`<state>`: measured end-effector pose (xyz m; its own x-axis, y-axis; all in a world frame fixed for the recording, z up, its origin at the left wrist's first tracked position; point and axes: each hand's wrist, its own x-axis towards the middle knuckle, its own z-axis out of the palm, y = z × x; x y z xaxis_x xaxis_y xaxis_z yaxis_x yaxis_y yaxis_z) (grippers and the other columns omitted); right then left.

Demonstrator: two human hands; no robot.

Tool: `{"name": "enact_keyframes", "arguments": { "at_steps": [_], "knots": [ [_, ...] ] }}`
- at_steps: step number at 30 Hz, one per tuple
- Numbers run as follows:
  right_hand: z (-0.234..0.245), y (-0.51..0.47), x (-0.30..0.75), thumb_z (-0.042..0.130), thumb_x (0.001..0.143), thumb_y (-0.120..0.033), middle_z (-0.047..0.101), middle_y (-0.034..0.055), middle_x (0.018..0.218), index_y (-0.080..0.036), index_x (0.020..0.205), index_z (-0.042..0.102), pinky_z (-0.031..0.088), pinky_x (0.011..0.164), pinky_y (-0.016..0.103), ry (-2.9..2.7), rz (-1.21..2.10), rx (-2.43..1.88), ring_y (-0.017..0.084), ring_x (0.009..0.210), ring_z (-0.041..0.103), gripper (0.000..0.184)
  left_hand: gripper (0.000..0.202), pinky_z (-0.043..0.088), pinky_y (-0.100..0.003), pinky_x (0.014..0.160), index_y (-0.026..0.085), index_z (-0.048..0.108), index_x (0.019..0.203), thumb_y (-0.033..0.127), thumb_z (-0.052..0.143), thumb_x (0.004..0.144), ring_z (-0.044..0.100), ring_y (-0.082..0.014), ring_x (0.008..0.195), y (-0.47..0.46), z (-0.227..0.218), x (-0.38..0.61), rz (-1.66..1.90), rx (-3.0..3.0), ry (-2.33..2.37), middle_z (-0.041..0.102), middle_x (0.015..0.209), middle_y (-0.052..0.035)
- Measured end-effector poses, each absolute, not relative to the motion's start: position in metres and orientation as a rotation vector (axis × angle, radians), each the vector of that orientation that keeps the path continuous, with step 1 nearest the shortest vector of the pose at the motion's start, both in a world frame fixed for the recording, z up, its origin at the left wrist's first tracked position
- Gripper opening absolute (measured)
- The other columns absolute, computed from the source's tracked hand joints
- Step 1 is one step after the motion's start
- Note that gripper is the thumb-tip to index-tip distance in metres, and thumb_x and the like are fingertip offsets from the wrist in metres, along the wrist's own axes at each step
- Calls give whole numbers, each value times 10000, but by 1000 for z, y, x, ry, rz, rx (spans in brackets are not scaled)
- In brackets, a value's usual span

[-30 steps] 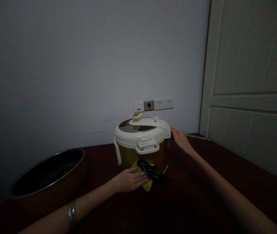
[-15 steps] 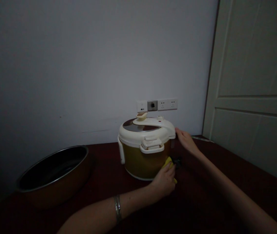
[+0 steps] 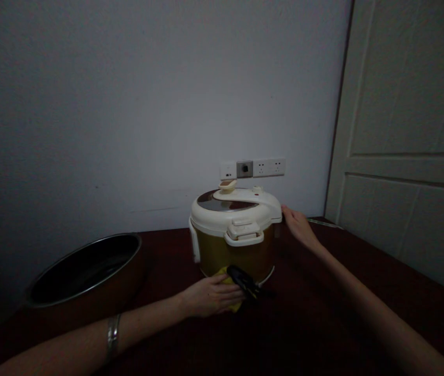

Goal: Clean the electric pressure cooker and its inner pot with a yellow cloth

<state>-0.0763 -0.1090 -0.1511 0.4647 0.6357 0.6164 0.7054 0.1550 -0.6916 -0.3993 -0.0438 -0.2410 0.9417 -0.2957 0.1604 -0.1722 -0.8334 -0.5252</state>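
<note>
An electric pressure cooker, with a gold-brown body and a cream lid, stands on the dark red tabletop. My left hand is pressed low against its near side, closed over a yellow and black cloth. The black part hangs loose past the fingers. At the cooker's right, my right hand grips the edge by the lid; its fingertips are partly hidden there. A cream side handle sticks out above the cloth.
A wide, dark-lined pan rests on the tabletop at the left. Wall sockets sit behind the cooker. A pale panelled door rises at the right, and a thin pale strip lies near the wall.
My left hand has slid left along the cooker's lower side with the cloth, and the black part now trails out to the right. My right hand stays at the lid edge.
</note>
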Motion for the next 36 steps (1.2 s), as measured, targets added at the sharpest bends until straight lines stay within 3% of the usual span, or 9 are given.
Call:
{"name": "enact_keyframes", "arguments": {
  "at_steps": [5,11,16,21,23,26,30,36],
  "knots": [
    [-152,-109,-77,284,819,-645,618,59,644,-182,614,564,443,667,309,-1199,-71,-1530,231,698,548,579,420,181,-312,1148,299,457,1348,231,415,936,396,-82,1303,-13,-226,-453,-293,-2487,258,590,1304,52],
    [-154,-108,-74,317,821,-583,658,80,683,-193,614,595,460,711,340,-1188,-57,-1560,254,743,579,522,513,120,-453,1157,298,381,1408,409,433,911,410,-199,1299,-11,-229,-462,-436,-2452,-216,566,1319,-17],
    [-154,-112,-75,297,830,-604,670,98,718,-183,645,611,458,728,363,-1180,-62,-1604,270,758,595,557,569,186,-531,1128,164,405,1393,433,436,893,261,-316,1391,-13,-215,-425,-794,-2407,-679,387,1463,-148],
    [-153,-111,-76,306,803,-602,668,100,676,-200,603,599,463,706,379,-1150,-58,-1624,287,749,601,535,707,191,-569,1129,100,69,1491,405,357,922,-57,-323,1435,-26,-220,-399,-1273,-2525,-889,24,1569,-192],
    [-154,-110,-76,320,803,-590,680,92,681,-211,605,605,467,721,378,-1142,-56,-1593,287,768,606,514,746,179,-620,1110,122,51,1495,439,386,910,-135,-355,1412,-37,-243,-398,-1178,-2628,-869,-50,1566,-194],
    [-154,-109,-76,342,801,-578,699,83,696,-220,614,625,470,742,376,-1139,-36,-1560,288,806,614,494,855,205,-626,1091,28,76,1478,516,434,874,-73,-422,1399,-52,-278,-408,-820,-2825,-778,10,1535,-286],
    [-153,-109,-76,337,792,-577,685,94,675,-205,608,642,468,736,388,-1123,-23,-1595,287,758,612,515,831,216,-595,1097,40,51,1483,501,406,890,1,-402,1412,-58,-284,-419,-638,-2907,-700,80,1532,-282],
    [-156,-106,-73,319,817,-557,674,92,710,-179,695,666,460,787,390,-1180,-15,-1530,277,805,596,527,667,161,-564,1142,82,-57,1467,359,271,956,-105,-281,1432,-62,-234,-390,-1379,-2771,-1032,15,1555,-236]
  ]
}}
